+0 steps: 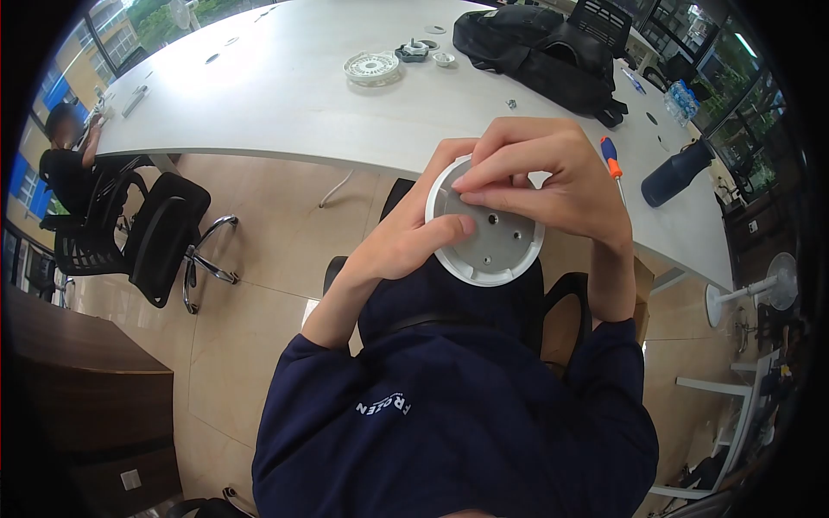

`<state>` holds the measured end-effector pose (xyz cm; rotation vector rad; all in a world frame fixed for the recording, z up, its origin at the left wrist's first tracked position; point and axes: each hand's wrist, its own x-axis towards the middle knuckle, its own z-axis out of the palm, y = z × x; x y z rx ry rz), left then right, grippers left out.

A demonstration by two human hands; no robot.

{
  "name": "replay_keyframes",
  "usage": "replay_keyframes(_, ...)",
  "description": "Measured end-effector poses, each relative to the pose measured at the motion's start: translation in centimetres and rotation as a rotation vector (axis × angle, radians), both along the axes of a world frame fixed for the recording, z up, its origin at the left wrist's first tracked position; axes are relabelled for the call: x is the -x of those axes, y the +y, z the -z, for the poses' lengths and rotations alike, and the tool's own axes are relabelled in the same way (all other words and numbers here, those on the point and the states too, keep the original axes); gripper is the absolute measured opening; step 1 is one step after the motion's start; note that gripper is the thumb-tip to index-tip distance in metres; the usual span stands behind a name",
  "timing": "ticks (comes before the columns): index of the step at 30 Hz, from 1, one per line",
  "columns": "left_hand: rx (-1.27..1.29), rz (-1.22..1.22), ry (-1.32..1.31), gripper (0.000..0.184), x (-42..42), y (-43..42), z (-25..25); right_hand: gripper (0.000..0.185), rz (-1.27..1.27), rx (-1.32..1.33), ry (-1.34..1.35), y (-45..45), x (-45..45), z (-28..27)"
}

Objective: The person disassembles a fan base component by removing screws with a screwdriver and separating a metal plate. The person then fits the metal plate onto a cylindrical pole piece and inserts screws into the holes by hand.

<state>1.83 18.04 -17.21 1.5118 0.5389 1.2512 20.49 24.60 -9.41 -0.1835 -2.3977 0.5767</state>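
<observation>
A round white-rimmed part with a grey face and several small holes [496,246] is held up over my lap, near the table's front edge. My left hand [414,229] grips it from the left, the thumb on the grey face and the other fingers behind it. My right hand [548,177] reaches over the top right of the disc. Its thumb and index finger are pinched together against the grey face; whether something tiny sits between them is hidden.
On the white table [285,95] are a white slotted disc [371,68], small parts [413,52], a black backpack [544,52], a screwdriver [610,157] and a dark bottle [677,173]. Black chairs [164,233] stand left. A person [69,160] sits at the far left.
</observation>
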Motion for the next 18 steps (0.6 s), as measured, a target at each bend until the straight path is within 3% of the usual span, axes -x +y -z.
replay_keyframes(5,-0.001,0.002,0.035,0.078,0.1,0.2,0.1,0.016,0.191,0.004,-0.023,-1.4,0.3,0.0)
replay_keyframes(9,-0.011,-0.024,0.013,0.076,-0.1,0.1,-0.1,0.015,0.191,0.073,-0.078,-1.3,-0.5,-0.6)
replay_keyframes(11,-0.015,-0.039,-0.007,0.077,0.4,0.4,0.2,0.013,0.227,0.111,0.215,0.5,-1.4,-0.3)
replay_keyframes(13,-0.016,-0.054,-0.026,0.077,1.1,0.7,0.3,0.015,0.379,0.105,0.327,3.1,-2.4,-0.3)
replay_keyframes(18,0.071,-0.152,-0.133,0.081,2.7,1.3,-0.2,0.024,0.688,0.183,0.138,14.2,-4.0,5.4)
